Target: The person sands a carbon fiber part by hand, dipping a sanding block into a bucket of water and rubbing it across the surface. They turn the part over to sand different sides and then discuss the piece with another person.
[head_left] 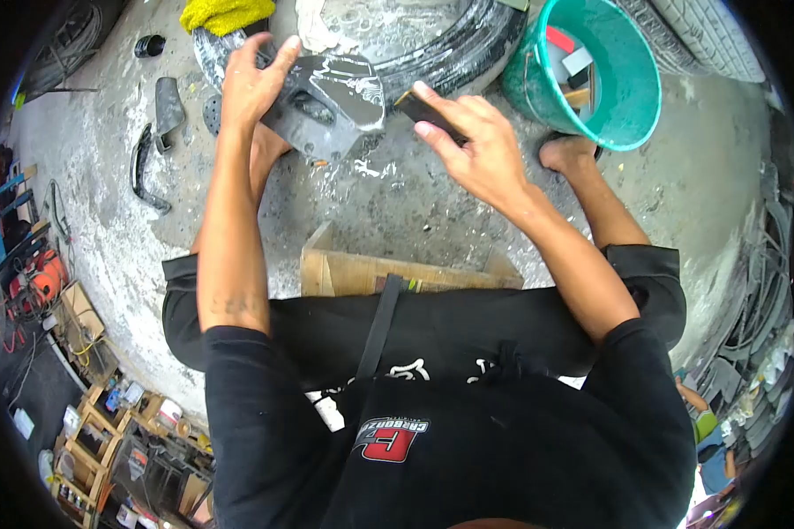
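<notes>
A grey moulded panel [340, 93] with an oval opening and wet, whitish streaks leans against a tyre. My left hand [251, 84] grips its left edge, thumb and fingers apart around the rim; part of that edge is hidden under the hand. To the right of the panel, my right hand [476, 141] pinches a dark, flat sanding block [428, 115] between thumb and fingers. A small gap separates the block from the panel.
A green bucket [622, 79] holding several small blocks stands at the upper right. The tyre [454, 62] lies behind the panel, near a yellow cloth [225, 13]. Black curved parts [146, 172] are on the floor at left. I sit above a low wooden stool [362, 271].
</notes>
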Motion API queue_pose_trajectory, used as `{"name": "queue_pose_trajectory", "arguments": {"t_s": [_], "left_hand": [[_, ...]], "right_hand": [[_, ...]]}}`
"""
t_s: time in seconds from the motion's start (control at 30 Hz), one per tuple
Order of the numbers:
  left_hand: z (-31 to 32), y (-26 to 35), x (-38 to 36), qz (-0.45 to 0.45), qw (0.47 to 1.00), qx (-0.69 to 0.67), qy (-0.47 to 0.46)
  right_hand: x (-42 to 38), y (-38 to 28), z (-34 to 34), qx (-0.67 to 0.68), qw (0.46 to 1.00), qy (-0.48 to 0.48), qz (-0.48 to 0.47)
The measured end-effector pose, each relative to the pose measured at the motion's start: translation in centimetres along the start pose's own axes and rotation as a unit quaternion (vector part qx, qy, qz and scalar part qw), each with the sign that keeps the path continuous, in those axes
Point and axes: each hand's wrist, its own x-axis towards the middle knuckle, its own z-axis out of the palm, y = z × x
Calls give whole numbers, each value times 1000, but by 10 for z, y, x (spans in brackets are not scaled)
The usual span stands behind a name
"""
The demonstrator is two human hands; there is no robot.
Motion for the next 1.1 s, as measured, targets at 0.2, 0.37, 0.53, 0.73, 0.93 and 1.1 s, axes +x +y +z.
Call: {"name": "queue_pose_trajectory", "arguments": {"t_s": [0.2, 0.37, 0.53, 0.73, 0.93, 1.1], "left_hand": [[9, -3, 3, 65, 984, 98, -131], [18, -20, 12, 163, 966, 164, -115], [9, -1, 11, 117, 965, 140, -190], [15, -6, 13, 146, 962, 152, -175], [-3, 19, 18, 84, 954, 153, -244], [0, 17, 17, 128, 950, 186, -217]], "right_hand": [[43, -1, 58, -94, 990, -39, -98], [67, 1, 72, -114, 980, -88, -139], [32, 5, 33, -96, 979, -144, -105], [88, -2, 91, -69, 985, -102, -123], [42, 11, 40, -95, 981, -146, -87], [95, -16, 74, -31, 992, -100, -64]]}}
